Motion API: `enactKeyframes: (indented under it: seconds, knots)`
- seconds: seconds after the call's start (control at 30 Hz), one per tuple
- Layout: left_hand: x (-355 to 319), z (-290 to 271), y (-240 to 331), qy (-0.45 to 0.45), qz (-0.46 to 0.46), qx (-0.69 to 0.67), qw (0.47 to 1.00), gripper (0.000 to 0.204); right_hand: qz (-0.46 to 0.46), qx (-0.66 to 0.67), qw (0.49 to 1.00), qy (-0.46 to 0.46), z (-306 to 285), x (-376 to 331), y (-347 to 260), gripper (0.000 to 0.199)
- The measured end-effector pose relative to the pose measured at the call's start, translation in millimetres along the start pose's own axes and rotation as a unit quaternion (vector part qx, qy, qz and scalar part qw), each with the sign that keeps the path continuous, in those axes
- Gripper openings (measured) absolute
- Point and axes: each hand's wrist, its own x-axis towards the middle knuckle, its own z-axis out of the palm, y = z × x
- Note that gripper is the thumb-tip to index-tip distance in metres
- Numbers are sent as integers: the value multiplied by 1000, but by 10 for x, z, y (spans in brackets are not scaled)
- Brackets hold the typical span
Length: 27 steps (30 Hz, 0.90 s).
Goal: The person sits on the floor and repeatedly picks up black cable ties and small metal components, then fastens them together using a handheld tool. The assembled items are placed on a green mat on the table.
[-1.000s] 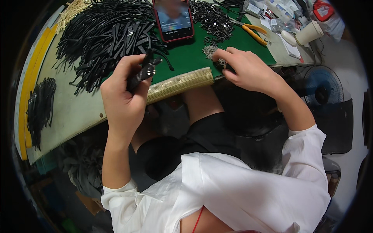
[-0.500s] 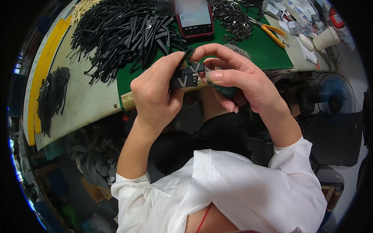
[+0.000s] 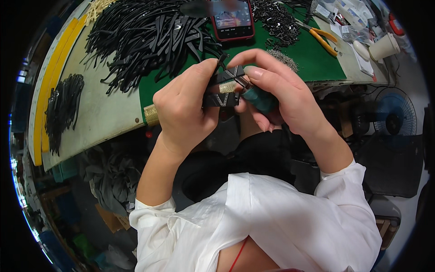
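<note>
Watching through the head cam from my end, and I'm a bit nervous about slips. Left hand [image 3: 186,99] has its thumb and fingers closed around a couple of black pieces [image 3: 222,99] with sparkly V marks, their ends poking out toward the other hand. Right hand [image 3: 285,90] is wrapped around a green-handled tool [image 3: 260,99], metal end up against the upper piece. I can't quite tell if the tip is seated or just touching, since the fingers cover a lot of it.

If that tip isn't seated, I reckon a sideways push could skid it into the left fingers or scratch the sparkly bit. A loose left grip might let the pieces twist too. And it's all up in the air around the table's front edge, right by the mesh-covered roll [image 3: 151,115], so anything dropped could miss the table and land in the lap.

Room-wise, I'd pull back toward the body. Reaching forward, the little grey bits [image 3: 284,60] sit just past the right knuckles, easy to scatter. The big black pile [image 3: 145,41] and phone [image 3: 233,20] crowd the far side. Pliers [image 3: 322,40] are well off to the right.
</note>
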Motion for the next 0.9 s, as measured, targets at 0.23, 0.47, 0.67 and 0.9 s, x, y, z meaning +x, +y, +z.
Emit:
enactKeyframes:
  seconds: [0.23,0.47,0.67,0.9]
  knots:
    - [-16,-28,-112,-22,37,41,998,45,-164,-222,958,74,25,68,240,25]
    - [53,-37,-75,-61,27,139,988,40,-256,-418,861,137,1,160,366,35]
    - [624,-201,-666,-22,-75,369,926,32,-141,-371,907,143,-111,-40,252,43]
    - [1182,-143,-1535,-251,-230,439,831,30,-111,-347,921,137,-305,-128,355,43]
